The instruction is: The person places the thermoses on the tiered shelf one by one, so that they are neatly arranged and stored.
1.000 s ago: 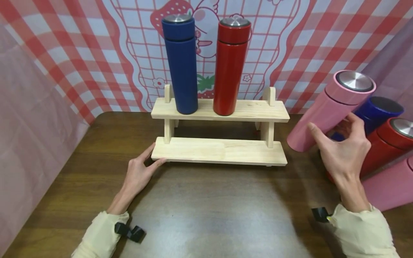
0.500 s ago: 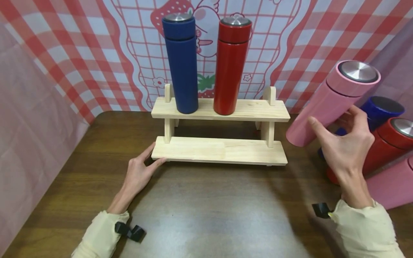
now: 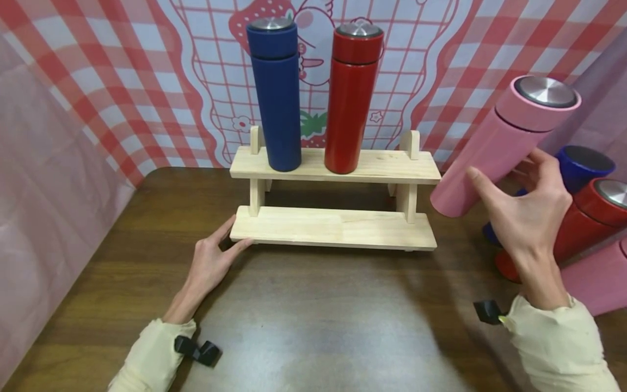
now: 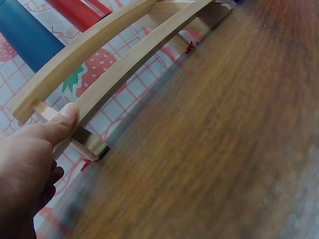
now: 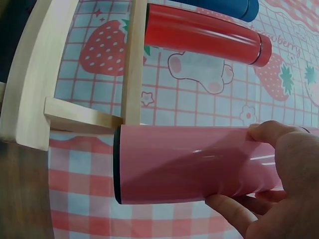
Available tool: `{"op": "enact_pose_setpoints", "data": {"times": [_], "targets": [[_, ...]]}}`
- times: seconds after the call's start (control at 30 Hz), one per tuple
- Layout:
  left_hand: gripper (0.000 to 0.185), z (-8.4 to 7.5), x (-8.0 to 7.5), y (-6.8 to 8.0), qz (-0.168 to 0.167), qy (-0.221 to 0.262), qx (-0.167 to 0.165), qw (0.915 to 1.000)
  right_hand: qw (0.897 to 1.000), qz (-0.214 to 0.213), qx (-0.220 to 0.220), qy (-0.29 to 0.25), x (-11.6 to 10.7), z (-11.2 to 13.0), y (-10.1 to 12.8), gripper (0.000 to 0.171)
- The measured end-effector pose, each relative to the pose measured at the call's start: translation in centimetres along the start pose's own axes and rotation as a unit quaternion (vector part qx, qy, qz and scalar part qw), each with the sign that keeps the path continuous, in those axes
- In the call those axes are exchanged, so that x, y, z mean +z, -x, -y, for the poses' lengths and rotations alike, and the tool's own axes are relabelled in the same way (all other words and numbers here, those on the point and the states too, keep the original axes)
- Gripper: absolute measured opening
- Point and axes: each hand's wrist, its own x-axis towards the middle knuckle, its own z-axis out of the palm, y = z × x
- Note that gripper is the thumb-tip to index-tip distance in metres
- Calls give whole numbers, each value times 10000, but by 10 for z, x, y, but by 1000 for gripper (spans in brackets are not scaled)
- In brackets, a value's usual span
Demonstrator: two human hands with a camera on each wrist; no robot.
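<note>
A pink flask with a steel lid hangs tilted in the air to the right of a two-tier wooden rack. My right hand grips its lower body; in the right wrist view the thumb and fingers wrap round the pink flask. A blue flask and a red flask stand upright on the rack's top shelf. My left hand rests on the table with its thumb against the left end of the lower shelf.
More flasks lean at the right edge: a blue one, a red one and a pink one. The brown wooden table runs to a checked pink and red backdrop.
My right hand has lifted the pink flask higher and slightly left, off the group of flasks at the right. The left hand has stayed at the rack's lower shelf.
</note>
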Motion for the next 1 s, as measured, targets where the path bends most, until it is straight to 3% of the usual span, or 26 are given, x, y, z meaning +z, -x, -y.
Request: {"op": "enact_pose_setpoints", "data": {"times": [0.67, 1.0], "targets": [[69, -1, 0, 0, 2, -27, 37, 10000, 9997, 236, -42, -59, 5, 16, -10, 59], [70, 0, 0, 0, 1, -66, 6, 10000, 9991, 216, 209, -308, 11, 24, -17, 60]]}}
